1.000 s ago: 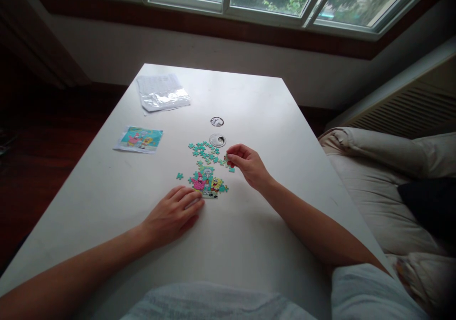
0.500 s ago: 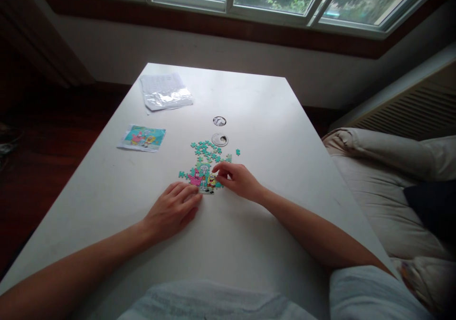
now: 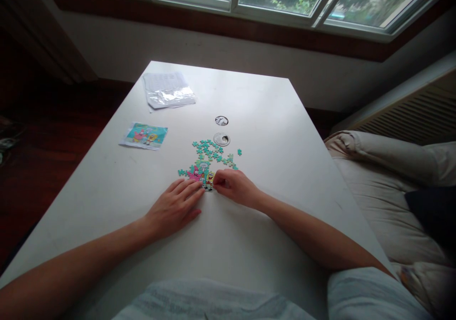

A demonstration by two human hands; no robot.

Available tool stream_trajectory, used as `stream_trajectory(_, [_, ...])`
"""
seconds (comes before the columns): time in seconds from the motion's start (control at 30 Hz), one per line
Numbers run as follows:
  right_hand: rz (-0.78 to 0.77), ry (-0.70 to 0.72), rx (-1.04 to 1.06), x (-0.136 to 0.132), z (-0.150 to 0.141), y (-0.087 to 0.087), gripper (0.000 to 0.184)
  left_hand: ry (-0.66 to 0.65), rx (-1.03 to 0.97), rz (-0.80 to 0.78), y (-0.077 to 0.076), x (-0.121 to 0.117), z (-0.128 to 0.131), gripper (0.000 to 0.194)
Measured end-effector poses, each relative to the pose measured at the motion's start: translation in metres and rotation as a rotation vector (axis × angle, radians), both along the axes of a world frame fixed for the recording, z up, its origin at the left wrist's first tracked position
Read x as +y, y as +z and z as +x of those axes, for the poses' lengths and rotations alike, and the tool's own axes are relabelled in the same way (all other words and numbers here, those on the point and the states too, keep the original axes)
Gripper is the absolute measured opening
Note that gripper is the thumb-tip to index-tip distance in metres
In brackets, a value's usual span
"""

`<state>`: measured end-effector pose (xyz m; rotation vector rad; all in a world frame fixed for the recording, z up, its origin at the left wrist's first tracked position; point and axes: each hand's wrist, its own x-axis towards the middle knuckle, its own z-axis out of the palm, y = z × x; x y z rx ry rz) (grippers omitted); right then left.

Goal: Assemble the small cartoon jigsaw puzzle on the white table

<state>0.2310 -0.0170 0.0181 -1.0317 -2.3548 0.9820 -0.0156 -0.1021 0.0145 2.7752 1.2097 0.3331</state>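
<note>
A partly joined jigsaw puzzle (image 3: 204,167) with pink, pale green and yellow cartoon figures lies on the white table. My left hand (image 3: 177,200) rests flat at its lower left, fingers stretched out, fingertips over the puzzle's near edge. At its right side my right hand (image 3: 233,185) is closed, thumb and forefinger pinched together over the yellow figure. Whatever sits in that pinch, if anything, is too small to make out. Loose green puzzle pieces (image 3: 208,149) are scattered just beyond the joined part, and one single piece (image 3: 240,152) lies apart to the right.
A picture sheet (image 3: 145,136) showing the same cartoon figures lies to the left on the table (image 3: 270,120). Behind it is a clear plastic bag with papers (image 3: 168,91). A round metal grommet (image 3: 221,139) and a round hole (image 3: 221,120) are in the tabletop. A beige sofa (image 3: 370,182) stands right.
My right hand has moved slightly down and its fingers have closed into a pinch at the puzzle's right side. The fingers of my left hand have straightened and flattened over the near edge.
</note>
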Motion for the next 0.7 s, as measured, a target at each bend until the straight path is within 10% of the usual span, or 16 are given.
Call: stream_trajectory(0.7, [0.181, 0.114, -0.227, 0.0005, -0.0015, -0.0021, 0.004, 0.015, -0.042, -0.014, 0.0009, 0.0013, 0.0009, 0.043])
